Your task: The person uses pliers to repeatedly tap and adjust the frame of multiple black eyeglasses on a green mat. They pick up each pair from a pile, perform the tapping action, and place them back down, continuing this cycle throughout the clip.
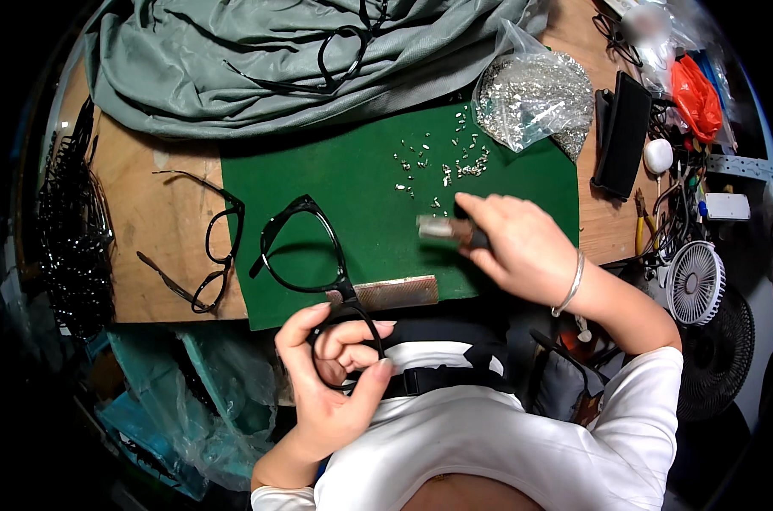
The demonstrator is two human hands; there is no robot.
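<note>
My left hand (335, 375) grips a pair of black eyeglasses (340, 272) by one rim, the other rim raised toward the mat. My right hand (514, 247) holds a small tool (438, 226) with a blurred silver end and dark handle, pointing left over the green mat (523, 170). Small scattered silver parts (472, 169) lie beyond that hand. A narrow metal strip (399, 289) lies at the mat's front edge, behind the held glasses. Another pair of black glasses (225, 264) rests on the wooden table (157, 307) to the left.
A gray cloth (174, 77) with glasses (344, 51) on it covers the back. A bag of silver parts (531, 94) is at back right, beside a black case (621, 136). Pliers (642, 221), cables and a white fan (695, 281) crowd the right. Piled black frames (71, 238) line the left.
</note>
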